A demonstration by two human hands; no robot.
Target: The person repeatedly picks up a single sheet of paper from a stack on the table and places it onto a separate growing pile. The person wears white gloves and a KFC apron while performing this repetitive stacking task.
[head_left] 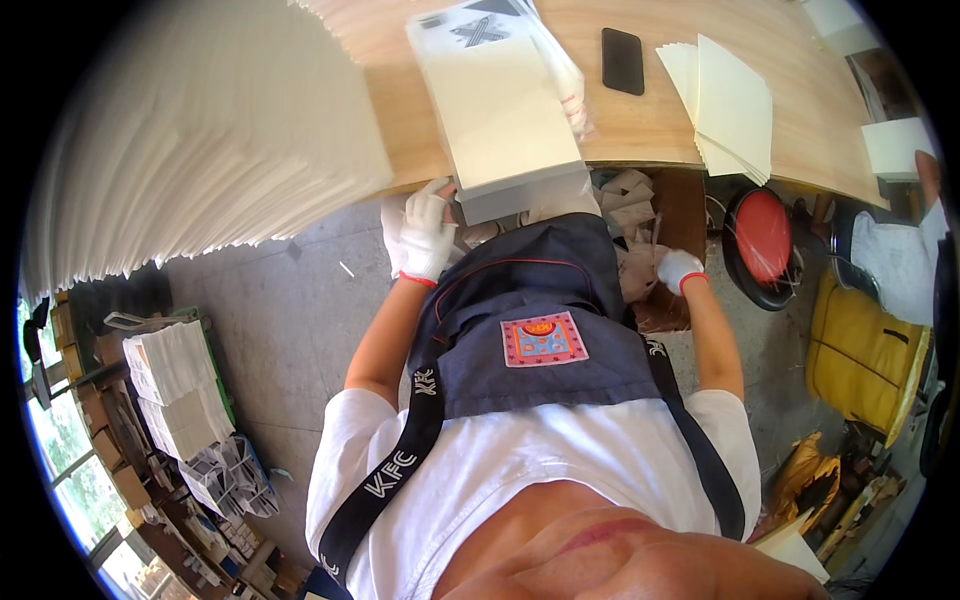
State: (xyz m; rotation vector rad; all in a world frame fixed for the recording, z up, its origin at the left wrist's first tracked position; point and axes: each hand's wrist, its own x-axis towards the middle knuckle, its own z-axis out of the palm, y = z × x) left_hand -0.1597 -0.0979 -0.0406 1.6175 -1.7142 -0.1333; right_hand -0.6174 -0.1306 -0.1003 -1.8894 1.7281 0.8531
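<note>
My left hand [427, 238], in a white glove with a red cuff, is at the table's front edge beside a stack of cream sheets [505, 120]. Its fingers are bent together near the stack's corner; what they hold, if anything, is hidden. A pale, see-through sheet or bag [392, 235] hangs beside this hand. The stack lies on a clear plastic bag [525, 192], which sticks out over the edge. Lower, at the right, my gloved right hand [681, 270] hangs by an open cardboard box [678, 215] of paper scraps [630, 205]. Its fingers are mostly hidden.
A tall mass of white sheets [220, 130] fills the table's left. A black phone [622, 61] and fanned cream cards [735, 105] lie at the right. Beyond the box stands a red round stool [762, 235]. Bundled paper [175, 385] sits on the floor at left.
</note>
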